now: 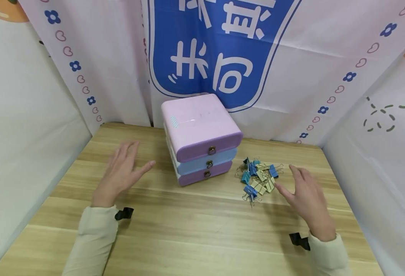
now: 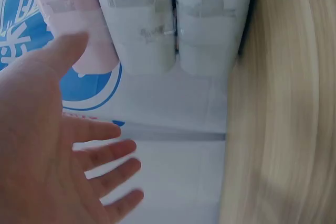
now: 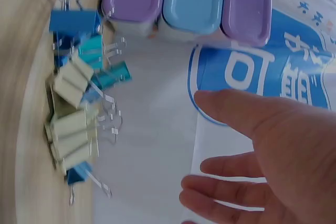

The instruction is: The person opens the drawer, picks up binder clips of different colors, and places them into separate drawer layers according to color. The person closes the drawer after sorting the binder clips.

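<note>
Your left hand (image 1: 120,172) and right hand (image 1: 307,196) are empty, fingers extended; overlapping binder clips (image 1: 262,175), partly hiding one another, lie between drawer box (image 1: 202,128) and right hand; the backdrop (image 1: 211,42), lettering cut off, hangs behind the wood-grain table (image 1: 195,230).

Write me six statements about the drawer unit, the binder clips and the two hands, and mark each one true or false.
1. The middle drawer of the drawer unit is blue. True.
2. The binder clips lie to the right of the drawer unit in the head view. True.
3. Every binder clip is pale yellow. False: some are blue or teal.
4. The right hand is nearer the binder clips than the left hand. True.
5. The right hand pinches a clip. False: it holds nothing.
6. The left hand grips the drawer unit. False: it is apart from it.
</note>
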A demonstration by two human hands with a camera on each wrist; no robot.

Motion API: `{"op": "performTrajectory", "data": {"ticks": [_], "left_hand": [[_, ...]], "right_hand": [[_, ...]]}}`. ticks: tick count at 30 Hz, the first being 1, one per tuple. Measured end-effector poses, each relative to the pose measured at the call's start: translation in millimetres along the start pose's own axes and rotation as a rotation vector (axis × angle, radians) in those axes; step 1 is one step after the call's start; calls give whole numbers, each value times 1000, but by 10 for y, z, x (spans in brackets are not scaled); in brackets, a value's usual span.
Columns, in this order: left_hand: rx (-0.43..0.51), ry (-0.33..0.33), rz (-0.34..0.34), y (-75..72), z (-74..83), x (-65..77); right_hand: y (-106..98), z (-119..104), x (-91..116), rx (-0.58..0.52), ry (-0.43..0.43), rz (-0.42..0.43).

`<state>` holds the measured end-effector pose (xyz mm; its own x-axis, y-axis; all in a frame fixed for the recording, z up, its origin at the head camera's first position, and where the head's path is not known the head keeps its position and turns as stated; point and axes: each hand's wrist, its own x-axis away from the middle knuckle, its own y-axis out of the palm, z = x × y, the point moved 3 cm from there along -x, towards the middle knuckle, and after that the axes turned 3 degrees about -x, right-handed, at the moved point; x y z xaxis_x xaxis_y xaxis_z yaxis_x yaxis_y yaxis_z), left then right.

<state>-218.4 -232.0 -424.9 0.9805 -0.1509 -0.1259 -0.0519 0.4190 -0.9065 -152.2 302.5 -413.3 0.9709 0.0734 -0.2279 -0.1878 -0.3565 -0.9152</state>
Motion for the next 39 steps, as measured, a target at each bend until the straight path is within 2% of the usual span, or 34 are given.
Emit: {"op": "performTrajectory", "data": {"ticks": [7,9,12,21,28,34,39], "left_hand": [[210,17,27,51,60,-83],[263,15,44,45,81,-115],[324,15,82,25,123,-183],[482,-9,150,17,225,-405],[625,-55,188,-4,280,-613],[678,-131,213,-90,341,-828],[732,-186,294,-223,400,-1058]], "right_hand": [[149,-385,-25,-62,-157,65],[200,-525,-46,-102,-196,63],[270,-717,-86,-157,-211,40],[569,-1116,-211,-362,-177,-65],[812,-1265,-389,-502,-86,-154],[981,-1329,-535,-489,-43,-196],[1154,-1332,-608,-479,-33,-197]]}}
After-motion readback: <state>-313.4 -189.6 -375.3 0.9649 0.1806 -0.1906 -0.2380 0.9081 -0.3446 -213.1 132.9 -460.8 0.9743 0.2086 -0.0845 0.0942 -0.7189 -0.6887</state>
